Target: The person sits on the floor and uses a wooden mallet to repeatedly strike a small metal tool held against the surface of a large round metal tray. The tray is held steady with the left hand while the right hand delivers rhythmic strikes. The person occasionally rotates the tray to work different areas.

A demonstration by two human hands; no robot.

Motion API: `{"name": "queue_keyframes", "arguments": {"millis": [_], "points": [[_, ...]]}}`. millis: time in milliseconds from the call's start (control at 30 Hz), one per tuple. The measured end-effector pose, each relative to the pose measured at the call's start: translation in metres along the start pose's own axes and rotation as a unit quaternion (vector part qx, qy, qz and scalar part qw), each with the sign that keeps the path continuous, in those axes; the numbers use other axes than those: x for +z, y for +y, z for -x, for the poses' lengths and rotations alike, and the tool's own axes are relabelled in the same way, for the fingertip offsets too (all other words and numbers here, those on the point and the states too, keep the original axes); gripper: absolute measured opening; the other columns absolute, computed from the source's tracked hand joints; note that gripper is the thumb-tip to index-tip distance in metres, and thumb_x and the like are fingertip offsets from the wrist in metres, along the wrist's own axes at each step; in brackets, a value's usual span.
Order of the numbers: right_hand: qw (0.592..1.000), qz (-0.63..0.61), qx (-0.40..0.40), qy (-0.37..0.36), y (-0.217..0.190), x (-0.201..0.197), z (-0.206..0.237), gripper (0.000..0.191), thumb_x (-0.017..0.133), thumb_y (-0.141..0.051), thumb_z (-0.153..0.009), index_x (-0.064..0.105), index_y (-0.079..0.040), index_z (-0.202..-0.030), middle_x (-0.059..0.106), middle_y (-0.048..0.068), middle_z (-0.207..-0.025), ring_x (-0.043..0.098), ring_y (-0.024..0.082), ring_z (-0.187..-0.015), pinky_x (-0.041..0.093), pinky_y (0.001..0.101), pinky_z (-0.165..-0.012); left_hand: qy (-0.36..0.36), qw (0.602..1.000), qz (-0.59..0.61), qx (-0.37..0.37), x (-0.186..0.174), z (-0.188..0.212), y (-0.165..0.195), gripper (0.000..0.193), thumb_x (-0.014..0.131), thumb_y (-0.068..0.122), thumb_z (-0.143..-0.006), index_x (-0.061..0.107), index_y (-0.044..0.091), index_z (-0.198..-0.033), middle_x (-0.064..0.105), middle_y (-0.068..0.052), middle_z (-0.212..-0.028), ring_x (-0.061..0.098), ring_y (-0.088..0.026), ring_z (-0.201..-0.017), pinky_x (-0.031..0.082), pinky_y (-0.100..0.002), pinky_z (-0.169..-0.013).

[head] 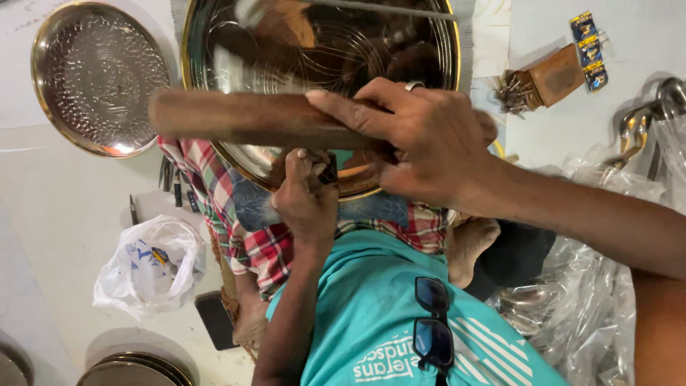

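My right hand [421,139] is shut around a thick brown wooden stick [243,118], held level across a large shiny brass plate [321,43]. The plate rests on my lap, over a red checked cloth [214,179]. Below the stick, my left hand [307,196] pinches a small dark metal punch [330,171] against the plate's near rim. The punch's tip is hidden by my fingers. My teal shirt [371,300], with dark sunglasses [432,322] hung on it, fills the lower middle.
A hammered brass plate [96,75] lies at top left. On the floor to the left are a white plastic bag [150,264], a dark phone [214,318], small hand tools [171,182] and stacked plates [136,368]. To the right are a box of nails [543,78], metal ladles [643,121] and clear plastic bags [593,286].
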State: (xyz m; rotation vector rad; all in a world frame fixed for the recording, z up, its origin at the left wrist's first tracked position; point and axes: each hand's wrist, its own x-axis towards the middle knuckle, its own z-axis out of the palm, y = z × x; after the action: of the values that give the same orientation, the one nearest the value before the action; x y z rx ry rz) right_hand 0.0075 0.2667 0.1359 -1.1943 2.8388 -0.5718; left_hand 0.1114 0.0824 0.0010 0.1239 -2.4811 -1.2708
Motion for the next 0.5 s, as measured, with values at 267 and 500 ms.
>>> {"name": "queue_keyframes", "arguments": {"millis": [267, 500], "points": [[0.99, 0.12, 0.031, -0.071, 0.002, -0.011, 0.035, 0.09, 0.078, -0.015, -0.061, 0.062, -0.034, -0.147, 0.069, 0.003, -0.095, 0.066, 0.023, -0.069, 0.051, 0.0372, -0.052, 0.009, 0.997, -0.074, 0.031, 0.009, 0.001, -0.001, 0.033, 0.064, -0.007, -0.089, 0.068, 0.004, -0.12, 0.071, -0.016, -0.086, 0.072, -0.027, -0.076, 0.056, -0.038, -0.071], [0.85, -0.41, 0.238, 0.231, -0.003, 0.038, 0.092, 0.067, 0.071, -0.001, -0.088, 0.051, 0.0, -0.153, 0.072, 0.004, -0.103, 0.066, 0.007, -0.081, 0.054, 0.0243, -0.072, 0.069, 0.933, 0.343, -0.088, -0.006, -0.024, 0.032, 0.022, 0.062, -0.011, -0.091, 0.059, -0.005, -0.112, 0.074, -0.005, -0.102, 0.072, -0.012, -0.093, 0.06, -0.026, -0.088]]}}
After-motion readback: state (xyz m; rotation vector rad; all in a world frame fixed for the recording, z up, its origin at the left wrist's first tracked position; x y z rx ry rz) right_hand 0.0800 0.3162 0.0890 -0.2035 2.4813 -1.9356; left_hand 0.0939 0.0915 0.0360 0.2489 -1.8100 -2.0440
